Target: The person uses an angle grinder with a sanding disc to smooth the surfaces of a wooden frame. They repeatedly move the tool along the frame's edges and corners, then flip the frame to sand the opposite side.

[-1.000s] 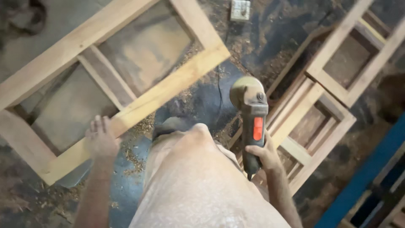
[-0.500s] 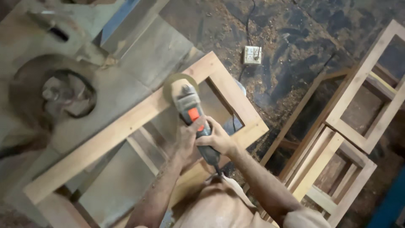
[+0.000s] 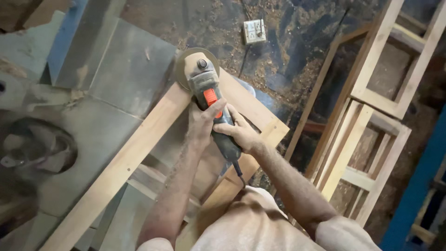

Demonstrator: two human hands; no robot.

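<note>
Both hands grip a dusty grey angle grinder (image 3: 207,88) with an orange switch. My left hand (image 3: 202,122) wraps the body just behind the switch. My right hand (image 3: 239,132) holds the rear handle, where the black cord leaves. The grinder's round sanding disc (image 3: 184,69) rests flat on the far corner of a pale wooden frame (image 3: 130,158). That frame lies across a grey machine table (image 3: 116,83).
More pale wooden frames (image 3: 371,97) lean together at the right. A white wall socket box (image 3: 254,31) lies on the sawdust-covered floor beyond the grinder. A blue beam (image 3: 416,186) runs along the right edge. A round opening (image 3: 39,148) sits in the machine table at left.
A second ago my right hand alone held the grinder off the frame while my left hand pressed the wood. Now both hands hold it, and the disc sits on the frame's far corner.
</note>
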